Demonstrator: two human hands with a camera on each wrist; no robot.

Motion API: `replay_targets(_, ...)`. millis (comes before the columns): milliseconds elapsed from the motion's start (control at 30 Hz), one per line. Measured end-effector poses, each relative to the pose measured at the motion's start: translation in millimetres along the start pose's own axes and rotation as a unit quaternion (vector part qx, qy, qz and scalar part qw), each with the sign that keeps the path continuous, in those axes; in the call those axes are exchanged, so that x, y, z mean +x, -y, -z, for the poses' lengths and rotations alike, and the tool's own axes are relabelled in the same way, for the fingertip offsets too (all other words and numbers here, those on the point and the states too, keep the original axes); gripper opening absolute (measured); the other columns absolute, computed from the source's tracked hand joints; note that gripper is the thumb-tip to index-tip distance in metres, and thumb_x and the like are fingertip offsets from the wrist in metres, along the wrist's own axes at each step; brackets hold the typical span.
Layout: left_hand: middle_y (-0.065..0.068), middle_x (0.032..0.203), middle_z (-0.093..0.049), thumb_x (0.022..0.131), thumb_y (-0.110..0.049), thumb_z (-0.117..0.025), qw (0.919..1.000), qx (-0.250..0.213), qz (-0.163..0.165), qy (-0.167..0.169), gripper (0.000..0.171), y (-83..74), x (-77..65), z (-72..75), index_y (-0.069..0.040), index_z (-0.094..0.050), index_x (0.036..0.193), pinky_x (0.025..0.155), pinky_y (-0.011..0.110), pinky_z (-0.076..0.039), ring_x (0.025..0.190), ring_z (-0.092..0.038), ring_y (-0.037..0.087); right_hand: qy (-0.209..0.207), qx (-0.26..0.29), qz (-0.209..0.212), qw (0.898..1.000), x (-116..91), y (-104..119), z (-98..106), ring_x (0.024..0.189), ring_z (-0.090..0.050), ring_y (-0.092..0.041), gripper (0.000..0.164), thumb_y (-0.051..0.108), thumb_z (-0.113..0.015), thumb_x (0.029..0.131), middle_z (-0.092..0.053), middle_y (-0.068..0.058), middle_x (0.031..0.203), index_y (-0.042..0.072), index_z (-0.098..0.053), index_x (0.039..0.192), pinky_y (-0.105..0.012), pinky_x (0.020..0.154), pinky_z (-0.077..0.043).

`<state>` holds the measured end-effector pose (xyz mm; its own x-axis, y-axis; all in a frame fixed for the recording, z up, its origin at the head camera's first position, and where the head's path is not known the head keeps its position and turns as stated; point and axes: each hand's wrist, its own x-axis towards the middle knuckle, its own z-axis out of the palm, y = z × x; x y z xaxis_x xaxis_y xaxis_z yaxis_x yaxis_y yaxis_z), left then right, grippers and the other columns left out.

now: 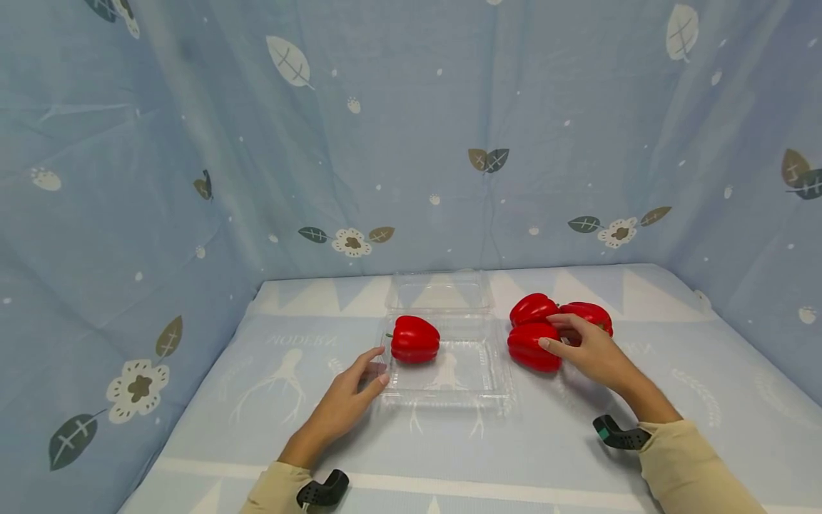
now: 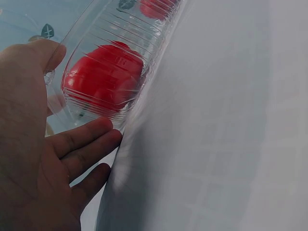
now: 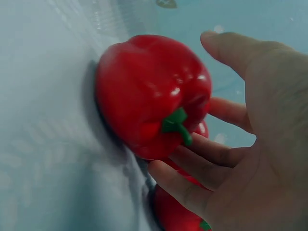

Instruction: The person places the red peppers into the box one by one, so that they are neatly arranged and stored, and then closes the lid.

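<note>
My left hand (image 1: 342,400) lies against the left side of a clear plastic container (image 1: 472,371), its extended fingers right at the wall and thumb near the rim. In the left part of that container sits a red bell pepper (image 1: 414,340), stem pointing left. My right hand (image 1: 597,357) reaches over the nearest of three more red bell peppers, the front pepper (image 3: 144,91), whose green stem faces the palm in the right wrist view. Its fingers (image 3: 175,185) are spread around the stem end, and the thumb stands off from the skin.
The container's clear lid (image 1: 439,291) lies folded back toward the rear. Behind the front pepper are a back left pepper (image 1: 531,308) and a back right pepper (image 1: 589,314), close together. Patterned blue curtains (image 1: 411,143) enclose the table (image 1: 257,428) at the back and sides.
</note>
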<state>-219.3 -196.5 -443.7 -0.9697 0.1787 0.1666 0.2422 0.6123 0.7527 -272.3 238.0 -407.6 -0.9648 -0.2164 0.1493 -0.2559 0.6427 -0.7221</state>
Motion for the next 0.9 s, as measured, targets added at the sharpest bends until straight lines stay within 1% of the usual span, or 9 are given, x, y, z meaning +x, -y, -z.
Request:
replay_targets(100,0.002,0.126,-0.066,0.101,-0.033,-0.061,1.0000,0.000,-0.001,0.001,0.055,-0.6,-0.6,-0.3,-0.024,-0.042,0.152,0.109,0.056,-0.037,0.124,-0.057,0.026,0.006,0.007,-0.005,1.000,-1.3,-1.7,-4.0,0.123,-0.054,-0.044,0.075,0.045,-0.073,0.090,-0.052,-0.024,0.139,0.000,-0.045,0.145,-0.049,0.089,-0.055)
replay_targets(300,0.002,0.127,-0.065,0.101,-0.033,-0.061,1.0000,-0.003,-0.002,0.002,0.056,-1.7,-1.0,-0.3,-0.023,-0.042,0.152,0.109,0.057,-0.036,0.125,-0.057,0.026,0.001,0.009,-0.003,1.000,-4.8,-6.6,-7.3,0.119,-0.057,-0.042,0.073,0.042,-0.076,0.089,-0.053,-0.023,0.138,0.004,-0.047,0.145,-0.046,0.085,-0.057)
replay_targets(467,0.003,0.127,-0.065,0.101,-0.033,-0.061,1.0000,-0.003,0.003,0.002,0.056,-2.9,-1.3,0.1,-0.022,-0.042,0.152,0.109,0.057,-0.036,0.125,-0.056,0.027,0.005,0.025,0.006,1.000,-7.7,-9.1,-7.0,0.121,-0.056,-0.042,0.071,0.041,-0.074,0.091,-0.052,-0.024,0.139,0.005,-0.046,0.146,-0.047,0.090,-0.055)
replay_targets(633,0.002,0.127,-0.065,0.101,-0.033,-0.061,1.0000,-0.002,0.005,0.001,0.056,-2.9,-1.1,-0.1,-0.022,-0.042,0.152,0.109,0.057,-0.036,0.124,-0.057,0.026,0.014,0.047,0.012,0.999,-9.7,-9.1,-7.7,0.122,-0.055,-0.044,0.071,0.037,-0.074,0.092,-0.050,-0.024,0.141,0.008,-0.043,0.149,-0.045,0.089,-0.056)
replay_targets(700,0.002,0.126,-0.065,0.101,-0.034,-0.061,1.0000,0.001,0.006,0.000,0.056,-2.6,-0.9,-0.2,-0.022,-0.042,0.152,0.109,0.056,-0.036,0.124,-0.057,0.026,0.017,0.053,0.012,0.998,-9.3,-9.3,-8.2,0.123,-0.054,-0.045,0.073,0.036,-0.074,0.092,-0.048,-0.024,0.143,0.009,-0.040,0.151,-0.046,0.090,-0.055)
replay_targets(800,0.001,0.126,-0.065,0.101,-0.034,-0.061,1.0000,0.004,0.008,-0.001,0.056,-2.5,-0.7,-0.4,-0.023,-0.042,0.152,0.109,0.056,-0.037,0.124,-0.057,0.026,0.022,0.063,0.004,0.998,-9.2,-9.1,-8.2,0.125,-0.052,-0.047,0.078,0.036,-0.074,0.092,-0.044,-0.026,0.145,0.008,-0.035,0.153,-0.050,0.093,-0.053)
replay_targets(900,0.001,0.126,-0.065,0.101,-0.034,-0.061,1.0000,0.006,0.007,0.000,0.056,-2.0,-0.3,-0.3,-0.023,-0.042,0.152,0.109,0.057,-0.036,0.125,-0.057,0.026,0.031,0.070,-0.003,0.997,-10.1,-9.1,-7.9,0.126,-0.051,-0.048,0.079,0.036,-0.073,0.092,-0.042,-0.026,0.147,0.005,-0.033,0.153,-0.050,0.095,-0.052)
